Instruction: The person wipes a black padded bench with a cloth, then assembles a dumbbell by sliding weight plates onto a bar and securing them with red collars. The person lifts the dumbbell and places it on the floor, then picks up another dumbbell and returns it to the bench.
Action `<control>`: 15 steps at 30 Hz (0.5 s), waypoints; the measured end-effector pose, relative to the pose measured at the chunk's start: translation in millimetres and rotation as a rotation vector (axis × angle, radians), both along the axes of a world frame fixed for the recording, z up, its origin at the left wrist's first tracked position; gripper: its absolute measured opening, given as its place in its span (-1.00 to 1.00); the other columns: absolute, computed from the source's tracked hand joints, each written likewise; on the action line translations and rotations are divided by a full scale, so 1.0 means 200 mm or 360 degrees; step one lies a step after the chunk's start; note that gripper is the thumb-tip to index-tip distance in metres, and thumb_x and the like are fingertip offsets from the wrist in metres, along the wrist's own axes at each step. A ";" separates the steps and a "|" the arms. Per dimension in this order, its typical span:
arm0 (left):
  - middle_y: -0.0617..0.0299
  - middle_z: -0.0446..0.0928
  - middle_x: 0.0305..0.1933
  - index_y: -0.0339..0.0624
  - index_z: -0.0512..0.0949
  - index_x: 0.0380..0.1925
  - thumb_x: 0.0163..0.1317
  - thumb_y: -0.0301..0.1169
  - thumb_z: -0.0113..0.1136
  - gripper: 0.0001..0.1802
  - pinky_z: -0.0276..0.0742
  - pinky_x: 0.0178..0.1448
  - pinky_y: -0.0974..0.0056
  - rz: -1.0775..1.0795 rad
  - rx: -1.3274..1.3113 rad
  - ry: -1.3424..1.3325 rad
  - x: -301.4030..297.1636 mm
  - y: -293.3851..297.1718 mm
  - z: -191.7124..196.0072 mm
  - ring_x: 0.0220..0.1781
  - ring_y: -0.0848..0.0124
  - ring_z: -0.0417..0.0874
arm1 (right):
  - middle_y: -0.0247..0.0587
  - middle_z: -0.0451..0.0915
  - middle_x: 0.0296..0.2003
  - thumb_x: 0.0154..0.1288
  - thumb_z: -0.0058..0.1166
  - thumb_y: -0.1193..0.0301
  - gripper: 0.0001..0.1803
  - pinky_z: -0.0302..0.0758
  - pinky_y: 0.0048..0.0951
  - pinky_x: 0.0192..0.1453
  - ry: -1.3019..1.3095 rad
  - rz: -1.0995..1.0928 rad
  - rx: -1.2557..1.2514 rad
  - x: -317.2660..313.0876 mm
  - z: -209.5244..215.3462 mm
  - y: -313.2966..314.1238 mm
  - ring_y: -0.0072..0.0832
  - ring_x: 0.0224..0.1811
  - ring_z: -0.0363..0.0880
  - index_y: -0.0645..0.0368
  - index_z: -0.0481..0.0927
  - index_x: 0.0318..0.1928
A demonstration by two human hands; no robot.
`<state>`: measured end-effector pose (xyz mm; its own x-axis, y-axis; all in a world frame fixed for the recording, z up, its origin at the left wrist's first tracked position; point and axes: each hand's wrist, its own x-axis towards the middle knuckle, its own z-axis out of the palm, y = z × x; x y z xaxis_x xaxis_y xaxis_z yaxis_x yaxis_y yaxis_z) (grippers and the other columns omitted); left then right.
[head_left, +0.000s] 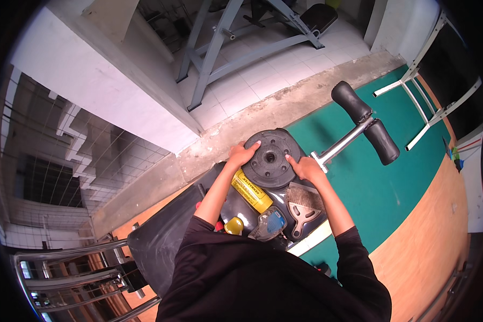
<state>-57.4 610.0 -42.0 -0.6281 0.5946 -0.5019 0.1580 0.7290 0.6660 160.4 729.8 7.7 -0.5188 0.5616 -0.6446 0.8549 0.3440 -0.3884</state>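
Both my hands hold a round black weight plate (258, 170) by its rim, above the far end of a black padded bench (158, 236). My left hand (242, 154) is closed on the plate's left edge, thumb on its face. Opposite it, my right hand (307, 168) grips the right edge, thumb also on top. Just nearer than the plate lie a yellow cylinder can (251, 191), a brush (305, 204) with a grey handle, and a clear-and-blue plastic item (269, 222). A yellow round object (234, 225) sits closest to me. The fingers under the plate are hidden.
A chrome bar with black foam rollers (366, 121) extends beyond the bench, over green matting (397, 188). A white metal frame (424, 102) stands at right. Grey gym equipment (212, 59) is behind a low concrete ledge (306, 83). Chrome tubing (70, 255) curves at lower left.
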 end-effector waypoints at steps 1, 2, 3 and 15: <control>-0.25 0.35 0.17 -0.17 0.43 0.15 -0.10 0.37 0.10 -0.04 0.21 0.34 0.09 -0.0051 -0.0009 0.0014 0.02 0.00 0.03 0.31 -0.01 0.28 | 0.24 0.60 -0.26 0.23 -0.54 -0.37 0.03 0.46 -0.16 0.05 -0.0076 0.0099 0.0101 0.01 -0.01 0.00 0.00 -0.08 0.59 0.47 0.62 -0.31; -0.25 0.35 0.18 -0.17 0.43 0.15 -0.10 0.37 0.10 -0.04 0.20 0.34 0.09 -0.0106 -0.0017 0.0030 0.04 0.01 0.10 0.31 0.00 0.27 | 0.25 0.59 -0.23 0.23 -0.56 -0.37 0.03 0.43 -0.16 0.09 -0.0085 0.0116 0.0096 0.02 -0.01 0.00 0.02 -0.04 0.55 0.47 0.61 -0.28; -0.26 0.34 0.18 -0.17 0.42 0.15 -0.09 0.37 0.10 -0.04 0.19 0.34 0.09 -0.0160 -0.0025 0.0046 0.05 0.02 0.13 0.32 0.01 0.26 | 0.27 0.57 -0.20 0.23 -0.57 -0.37 0.04 0.41 -0.17 0.12 -0.0094 0.0134 0.0091 0.03 -0.02 0.02 0.04 0.01 0.52 0.47 0.61 -0.25; -0.29 0.28 0.24 -0.50 0.17 0.24 0.12 -0.06 0.27 -0.12 0.27 0.30 0.27 0.0051 0.0520 -0.0320 0.11 -0.28 0.24 0.29 0.13 0.35 | 0.29 0.47 0.02 0.18 -0.64 -0.42 0.08 0.32 -0.12 0.24 -0.0002 -0.0032 0.0285 0.07 -0.03 -0.03 0.03 0.14 0.43 0.40 0.44 0.09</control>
<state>-34.9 554.8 6.7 -0.5574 0.7253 -0.4040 -0.0187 0.4755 0.8795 175.0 723.1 2.3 -0.5058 0.6777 -0.5338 0.8626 0.3905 -0.3217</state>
